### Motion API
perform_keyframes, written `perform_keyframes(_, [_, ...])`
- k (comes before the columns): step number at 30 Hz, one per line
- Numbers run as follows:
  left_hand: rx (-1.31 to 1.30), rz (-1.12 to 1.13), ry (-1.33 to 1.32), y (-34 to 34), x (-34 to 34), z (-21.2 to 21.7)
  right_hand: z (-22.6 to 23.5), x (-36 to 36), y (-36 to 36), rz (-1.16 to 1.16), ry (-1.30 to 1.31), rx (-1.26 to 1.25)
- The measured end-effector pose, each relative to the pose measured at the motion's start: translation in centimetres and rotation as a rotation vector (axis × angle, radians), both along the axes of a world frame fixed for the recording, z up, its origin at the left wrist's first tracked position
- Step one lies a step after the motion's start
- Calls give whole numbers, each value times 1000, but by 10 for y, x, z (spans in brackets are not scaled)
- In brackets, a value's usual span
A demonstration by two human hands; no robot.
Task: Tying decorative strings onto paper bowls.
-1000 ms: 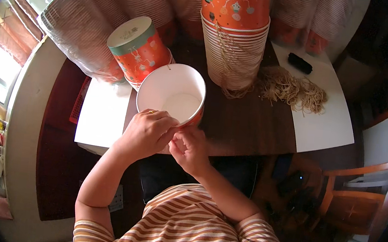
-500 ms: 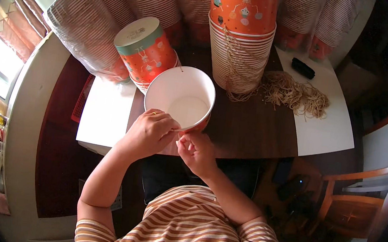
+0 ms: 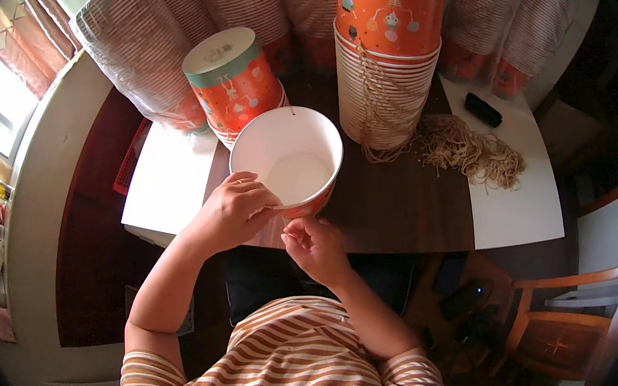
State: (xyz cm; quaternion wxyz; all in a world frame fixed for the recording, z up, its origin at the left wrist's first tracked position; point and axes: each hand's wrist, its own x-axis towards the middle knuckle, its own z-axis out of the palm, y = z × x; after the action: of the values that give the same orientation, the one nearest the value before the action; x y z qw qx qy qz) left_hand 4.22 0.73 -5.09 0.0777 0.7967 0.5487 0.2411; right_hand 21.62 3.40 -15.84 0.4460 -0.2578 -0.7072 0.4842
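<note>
A paper bucket (image 3: 301, 178), white inside and orange outside, stands open end up near the table's front edge. My left hand (image 3: 237, 208) is closed on its near-left rim, thumb outside. Just right of it, my right hand (image 3: 316, 249) is pinched below the near rim, apart from the wall. A thin, pale bit of string seems to show at its fingertips, though most is hidden. At the bucket's far rim there is a small hole with a bit of string in it.
Behind the bucket stand upside-down orange buckets (image 3: 233, 85) with green bands. A tall nested stack (image 3: 382, 87) has strings hanging down its side. Right of it are a heap of tan strings (image 3: 474, 152) and a black object (image 3: 483, 110). Plastic-wrapped bucket stacks (image 3: 135, 44) line the back.
My right hand has drawn slightly down and away from the bucket's near wall. My left hand stays at the rim, shifted a little. The bucket has hardly moved.
</note>
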Motion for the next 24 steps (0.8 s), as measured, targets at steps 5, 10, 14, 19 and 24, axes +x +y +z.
perform_keyframes(5, [-28,-77,-10,-6,-17,10,-9,35,21,49,-139,-103])
perform_keyframes(10, [-130,-116,113,-22,-40,21,-14,54,58,-128,128,-425])
perform_keyframes(14, [-120,27,335,-29,-45,36,21,47,71,-114,180,-299])
perform_keyframes(19, [-98,63,3,-29,-16,40,27,28,50,-7,157,-306])
perform_keyframes(24, [-231,106,-61,-34,62,28,15,23,23,37,281,-515])
